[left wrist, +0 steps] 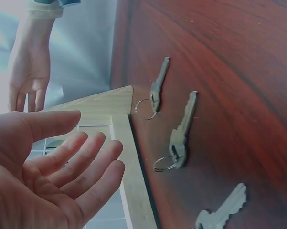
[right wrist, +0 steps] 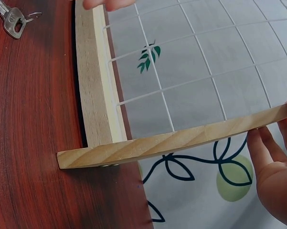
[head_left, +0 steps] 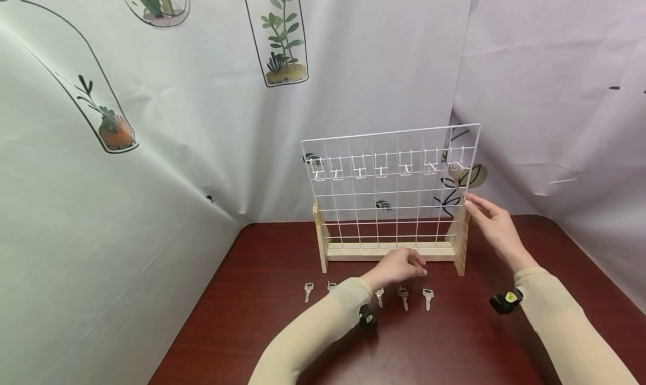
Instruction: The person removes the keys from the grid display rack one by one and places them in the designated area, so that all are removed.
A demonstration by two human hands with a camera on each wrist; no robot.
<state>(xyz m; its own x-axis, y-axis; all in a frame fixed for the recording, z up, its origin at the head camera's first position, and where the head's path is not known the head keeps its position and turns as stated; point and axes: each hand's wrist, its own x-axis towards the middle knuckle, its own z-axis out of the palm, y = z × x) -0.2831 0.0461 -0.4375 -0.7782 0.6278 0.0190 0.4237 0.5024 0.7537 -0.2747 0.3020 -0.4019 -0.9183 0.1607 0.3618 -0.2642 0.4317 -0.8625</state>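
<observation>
A white wire grid rack (head_left: pixel 388 201) stands in a light wooden frame on the table. At its right side my right hand (head_left: pixel 497 228) pinches the upper part of the wooden side post (right wrist: pixel 191 136), thumb on one face and fingers on the other. My left hand (head_left: pixel 398 264) hovers in front of the base bar, fingers loosely spread and holding nothing. Just below it lie a silver key (left wrist: pixel 181 136) and another key (left wrist: pixel 156 90), each with a small ring. One key (head_left: pixel 456 175) hangs from the rightmost hook.
Several white hooks (head_left: pixel 381 171) line the grid's upper part. More keys lie in a row along the dark red tabletop (head_left: pixel 227 318), such as the leftmost key (head_left: pixel 308 291); my left forearm covers part of the row. A printed white cloth (head_left: pixel 202 105) hangs behind.
</observation>
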